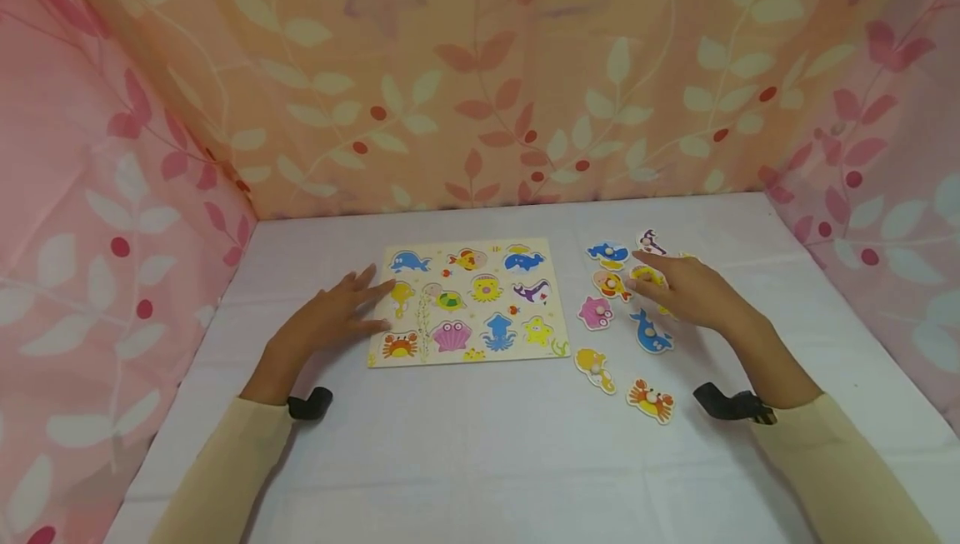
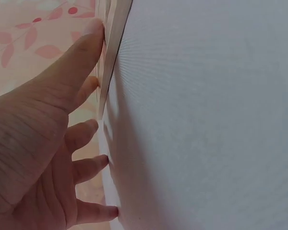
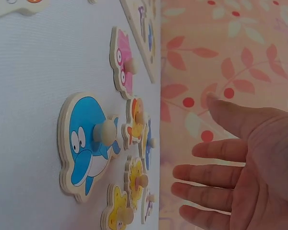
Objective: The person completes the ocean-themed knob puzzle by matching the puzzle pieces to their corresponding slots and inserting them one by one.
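- Left hand [image 1: 336, 312] spread, thumb and forefinger at the left edge of the board [image 1: 480, 315]
- Right hand [image 1: 693, 287] spread, pinching nothing, over knobbed pieces [image 1: 595, 313] right of the board
- Seahorse [image 1: 595, 369] and crab [image 1: 651, 401] lie nearer the camera, on white cloth [image 1: 450, 444]

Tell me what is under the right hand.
In the head view, parts of the yellow octopus piece and yellow star piece show from under the right hand; whatever lies fully beneath it there is covered.
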The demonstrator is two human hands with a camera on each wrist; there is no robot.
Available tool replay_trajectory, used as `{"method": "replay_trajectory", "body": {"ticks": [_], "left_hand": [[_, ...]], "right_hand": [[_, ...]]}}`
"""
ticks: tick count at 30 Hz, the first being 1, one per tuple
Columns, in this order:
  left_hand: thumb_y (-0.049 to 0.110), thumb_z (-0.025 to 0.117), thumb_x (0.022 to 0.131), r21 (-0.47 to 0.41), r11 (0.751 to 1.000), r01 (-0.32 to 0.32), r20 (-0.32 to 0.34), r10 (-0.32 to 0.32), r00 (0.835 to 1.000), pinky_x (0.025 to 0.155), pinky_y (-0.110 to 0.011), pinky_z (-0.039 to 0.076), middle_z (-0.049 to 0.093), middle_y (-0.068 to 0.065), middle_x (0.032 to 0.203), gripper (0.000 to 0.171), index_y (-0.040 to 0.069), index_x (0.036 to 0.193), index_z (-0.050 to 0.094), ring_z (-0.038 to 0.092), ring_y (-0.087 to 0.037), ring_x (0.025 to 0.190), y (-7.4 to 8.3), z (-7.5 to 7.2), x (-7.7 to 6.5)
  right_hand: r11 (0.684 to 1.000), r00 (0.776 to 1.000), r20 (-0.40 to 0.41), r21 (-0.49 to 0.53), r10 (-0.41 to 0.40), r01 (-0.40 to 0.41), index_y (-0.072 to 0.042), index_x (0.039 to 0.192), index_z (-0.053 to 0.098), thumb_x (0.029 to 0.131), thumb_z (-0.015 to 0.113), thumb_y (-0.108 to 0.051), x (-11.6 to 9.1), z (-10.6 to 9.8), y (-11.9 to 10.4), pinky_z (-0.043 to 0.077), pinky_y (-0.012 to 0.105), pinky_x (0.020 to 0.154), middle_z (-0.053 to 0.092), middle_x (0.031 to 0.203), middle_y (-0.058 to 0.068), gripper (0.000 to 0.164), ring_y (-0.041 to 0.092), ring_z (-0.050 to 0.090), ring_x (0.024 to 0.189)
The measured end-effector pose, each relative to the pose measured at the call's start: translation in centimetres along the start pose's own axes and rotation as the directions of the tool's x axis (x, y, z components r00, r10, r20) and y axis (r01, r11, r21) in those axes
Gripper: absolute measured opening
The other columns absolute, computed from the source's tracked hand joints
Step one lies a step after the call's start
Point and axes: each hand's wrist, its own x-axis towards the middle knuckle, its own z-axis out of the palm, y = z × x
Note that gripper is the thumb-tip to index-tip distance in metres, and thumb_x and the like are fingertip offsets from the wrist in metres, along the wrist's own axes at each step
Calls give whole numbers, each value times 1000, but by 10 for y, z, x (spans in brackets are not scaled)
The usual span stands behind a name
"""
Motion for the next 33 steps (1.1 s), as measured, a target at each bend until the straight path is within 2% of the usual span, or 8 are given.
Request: {"method": "replay_trajectory", "body": {"ticks": [6,11,17,20,27,33], "left_hand": [[64,67,88,11,1000,11,35,-11,999,112,-77,10,14,-9,170,88,32,161,29,7,-44,154,-4,0,3],[64,69,87,18,1000,0,34,-1,999,112,-76,10,17,-10,169,94,28,162,26,7,-44,154,-8,-1,3],[62,71,85,-5,1000,-6,30,6,1000,113,-75,9,18,-9,169,97,26,162,26,7,-43,154,-11,1,3],[63,71,85,-10,1000,-6,32,6,999,114,-75,9,18,-9,169,96,27,162,25,6,-42,155,-11,2,4],[61,72,86,-9,1000,-7,32,7,999,112,-77,8,16,-9,169,96,26,162,25,5,-43,154,-13,1,4],[60,73,85,-16,1000,-4,27,5,1000,111,-77,9,17,-8,169,96,27,162,27,6,-42,154,-13,1,4]], "right_hand": [[998,999,0,51,-43,43,-8,148,53,99,66,-37,6,1,3,50,64,94,60,136,26,59,49,52,129],[993,997,4,86,-76,76,-5,140,61,97,70,-27,13,3,1,58,52,87,69,121,21,49,40,64,113],[992,995,-4,74,-103,103,-3,129,69,93,75,-17,25,6,-5,59,34,70,72,98,10,39,25,64,88],[994,995,0,50,-98,97,-4,122,73,92,75,-13,30,7,-7,58,34,69,72,92,8,32,24,61,83],[998,997,32,-6,-68,68,-7,117,77,92,73,-10,40,11,-8,53,52,88,73,83,2,25,28,64,93],[991,994,39,-77,-104,107,-9,115,78,91,76,-13,46,14,-7,51,41,76,69,77,-2,24,23,58,83]]}}
